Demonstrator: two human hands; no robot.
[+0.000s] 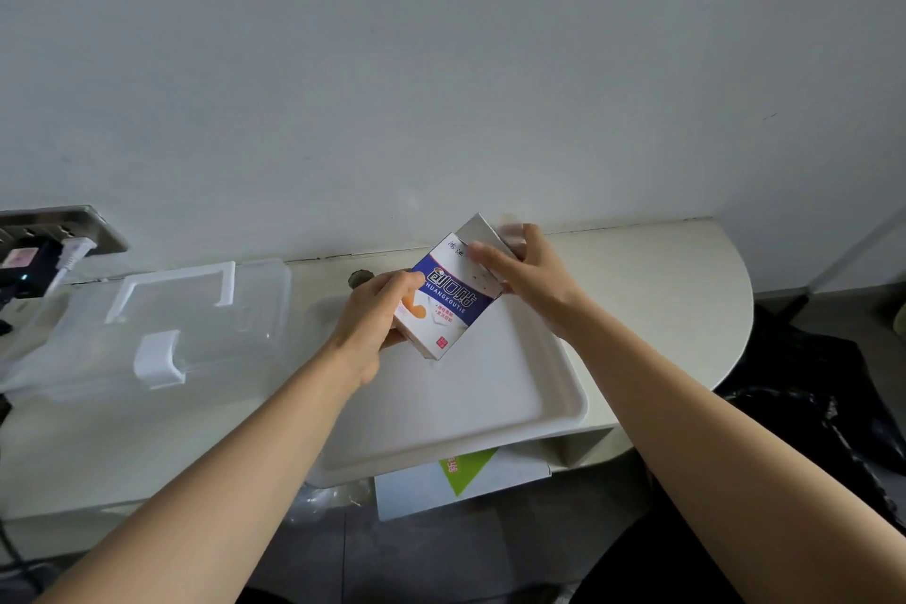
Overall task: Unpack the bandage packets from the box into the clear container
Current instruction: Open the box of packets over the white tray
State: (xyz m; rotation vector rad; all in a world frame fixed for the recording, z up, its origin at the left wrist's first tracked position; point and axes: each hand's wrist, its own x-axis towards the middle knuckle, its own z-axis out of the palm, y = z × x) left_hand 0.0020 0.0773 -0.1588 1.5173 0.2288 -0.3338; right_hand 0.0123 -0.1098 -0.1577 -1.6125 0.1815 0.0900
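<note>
A white and blue bandage box (443,304) is held tilted above the white tray (490,407). My left hand (375,314) grips its lower left side. My right hand (527,275) is at the box's open top end, fingers curled round blurred pale packets (512,235) at the opening. The grey top flap (478,231) stands up. The clear container (162,324) with a white handle and latch sits to the left on the counter, lid on.
The counter (662,289) meets a pale wall behind. A socket plate with plugs (44,240) is at far left. A white box with a green label (456,481) lies under the tray's front edge. Dark bags (833,387) sit on the floor at right.
</note>
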